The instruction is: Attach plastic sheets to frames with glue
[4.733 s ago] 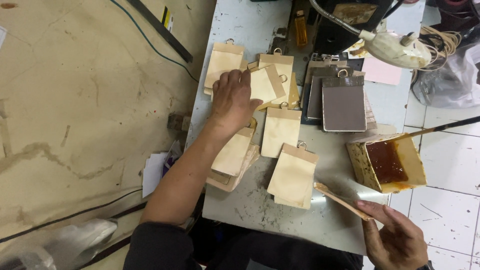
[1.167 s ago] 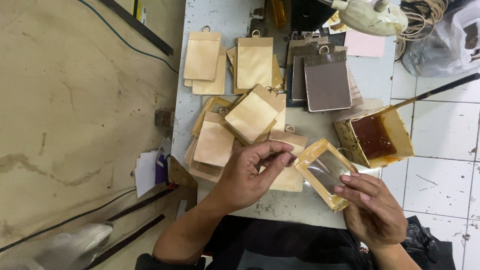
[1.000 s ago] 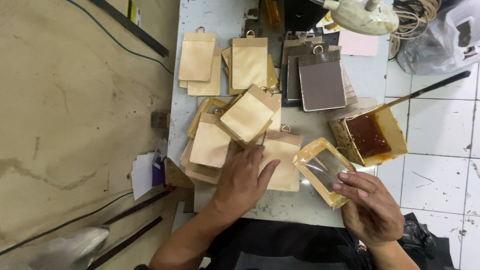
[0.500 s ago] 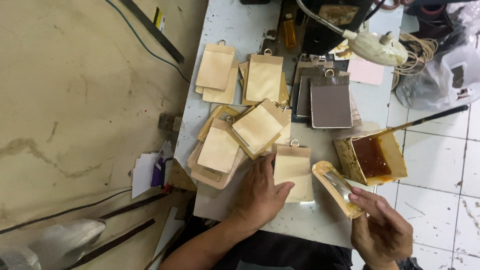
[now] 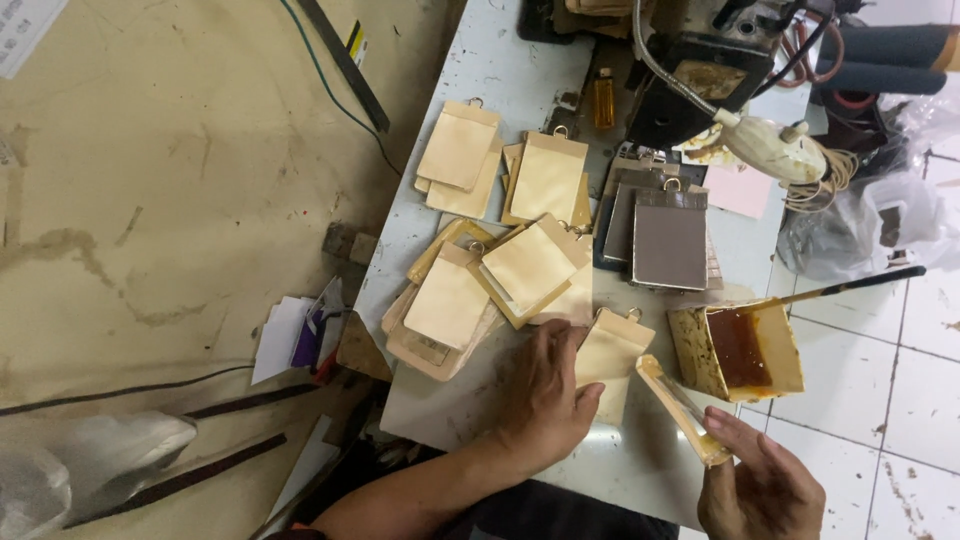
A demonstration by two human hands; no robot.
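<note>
From the head camera, the left hand (image 5: 545, 400) lies flat on a tan card holder piece (image 5: 610, 362) at the near edge of the grey worktable (image 5: 500, 60). Its fingers are spread and pressed down rather than curled, gripping nothing; the pose looks meant to pin the piece so it cannot slide. The right hand (image 5: 760, 485), nearer and to the right, pinches a framed window piece (image 5: 682, 408) between thumb and fingertips, fingers closed on its near end. The piece is tilted on edge, its far end pointing toward the pinned holder, seemingly to keep its face off the table.

Just right of both pieces stands an open box of brown glue (image 5: 738, 350) with a brush (image 5: 840, 290) resting in it, handle reaching out to the right, probably kept close for the right hand. Farther away, more tan pieces lie in loose overlapping stacks (image 5: 500, 275), and a stack of grey-faced pieces (image 5: 668, 240) sits apart to their right, apparently sorted by colour. A lamp (image 5: 775, 150) hangs over the far right.
</note>
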